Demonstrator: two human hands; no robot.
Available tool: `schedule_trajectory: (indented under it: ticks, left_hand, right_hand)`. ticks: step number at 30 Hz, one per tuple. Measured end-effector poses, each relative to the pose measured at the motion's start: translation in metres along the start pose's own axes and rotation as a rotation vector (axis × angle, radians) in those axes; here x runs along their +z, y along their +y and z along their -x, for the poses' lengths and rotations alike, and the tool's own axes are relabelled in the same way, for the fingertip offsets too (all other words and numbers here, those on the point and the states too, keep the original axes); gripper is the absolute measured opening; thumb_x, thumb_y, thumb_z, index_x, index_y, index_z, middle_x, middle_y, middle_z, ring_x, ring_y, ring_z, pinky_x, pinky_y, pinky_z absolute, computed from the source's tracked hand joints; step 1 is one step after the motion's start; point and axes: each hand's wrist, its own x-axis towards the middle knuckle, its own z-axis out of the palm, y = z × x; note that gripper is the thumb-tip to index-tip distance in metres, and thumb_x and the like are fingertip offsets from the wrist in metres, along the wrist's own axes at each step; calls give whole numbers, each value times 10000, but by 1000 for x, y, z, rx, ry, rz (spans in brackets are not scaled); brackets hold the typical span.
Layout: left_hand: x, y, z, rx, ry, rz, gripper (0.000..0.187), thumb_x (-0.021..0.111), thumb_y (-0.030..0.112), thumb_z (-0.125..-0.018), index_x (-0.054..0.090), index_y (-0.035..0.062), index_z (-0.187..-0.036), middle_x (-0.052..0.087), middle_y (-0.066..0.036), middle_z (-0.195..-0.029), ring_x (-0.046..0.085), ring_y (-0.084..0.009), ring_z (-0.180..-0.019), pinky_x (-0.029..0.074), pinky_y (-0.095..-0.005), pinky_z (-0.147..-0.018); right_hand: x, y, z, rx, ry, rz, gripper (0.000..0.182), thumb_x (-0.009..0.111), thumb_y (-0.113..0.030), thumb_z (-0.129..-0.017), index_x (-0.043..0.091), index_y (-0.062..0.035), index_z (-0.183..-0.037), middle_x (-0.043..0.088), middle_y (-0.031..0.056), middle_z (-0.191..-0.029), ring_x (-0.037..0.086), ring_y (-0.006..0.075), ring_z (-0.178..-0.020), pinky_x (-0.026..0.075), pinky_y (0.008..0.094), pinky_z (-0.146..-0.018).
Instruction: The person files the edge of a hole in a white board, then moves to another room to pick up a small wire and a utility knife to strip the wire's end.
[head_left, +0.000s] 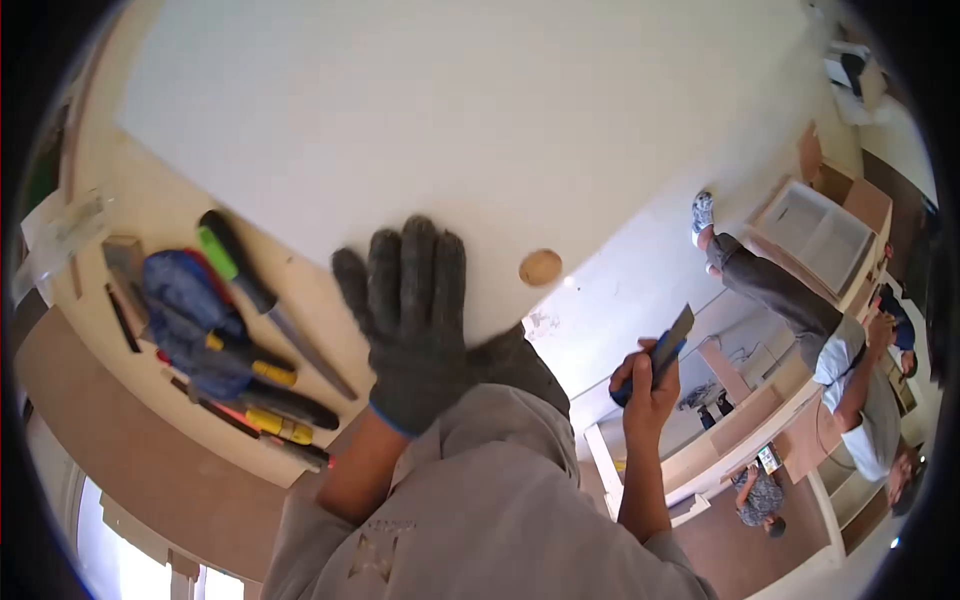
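Lying flat, fingers slightly spread: gloved left hand (412, 325), near edge of broad white panel (430, 110). Right hand (647, 392): closed round blue-and-black utility knife (668, 350), blade out, off panel; no cutting underway.

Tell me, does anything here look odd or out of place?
I see no spill, but the hands are mismatched: the left hand, flat on the white board, is gloved, while the right hand, holding a utility knife blade out, is bare.
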Motion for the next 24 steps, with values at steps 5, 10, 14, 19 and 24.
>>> schedule_trajectory:
  ticks: [5, 10, 14, 19, 24]
  left_hand:
    - [25, -36, -54, 169, 302, -41, 944, 774, 538, -738, 454, 0, -1444, 416, -221, -1515, 325, -442, -1438, 172, -680, -1169]
    - [21, -38, -45, 145, 295, -125, 974, 803, 541, -700, 465, 5, -1438, 430, -222, -1505, 348, -445, -1425, 203, -681, -1161]
    - [34, -36, -55, 129, 344, -189, 876, 642, 661, -762, 535, 62, -1391, 458, -212, -1477, 408, -455, -1362, 219, -700, -1143]
    - [37, -38, -54, 138, 323, -230, 962, 648, 627, -717, 475, 8, -1432, 439, -289, -1477, 369, -483, -1415, 218, -698, -1157]
    - [27, -35, -56, 157, 304, -210, 906, 676, 617, -738, 510, 47, -1423, 420, -263, -1509, 344, -470, -1432, 192, -694, -1165]
  right_hand:
    - [45, -10, -69, -442, 79, -70, 290, 574, -184, -1011, 529, 41, -1190, 567, 15, -683, 532, 75, -573, 411, 229, -558]
    - [68, 10, -76, -340, -71, -117, 325, 586, -128, -991, 513, 52, -1251, 599, 24, -785, 566, 76, -657, 451, 237, -599]
    - [80, 32, -81, -270, -121, -141, 366, 589, -101, -973, 483, 60, -1284, 604, 57, -830, 586, 105, -677, 481, 251, -619]
    - [91, 71, -92, -314, -95, -368, 405, 580, -131, -1005, 448, 37, -1349, 622, 99, -831, 617, 148, -690, 505, 278, -635]
    - [73, 45, -75, -249, -122, -139, 406, 555, -117, -1012, 427, 59, -1355, 596, 65, -787, 584, 119, -642, 479, 256, -597]
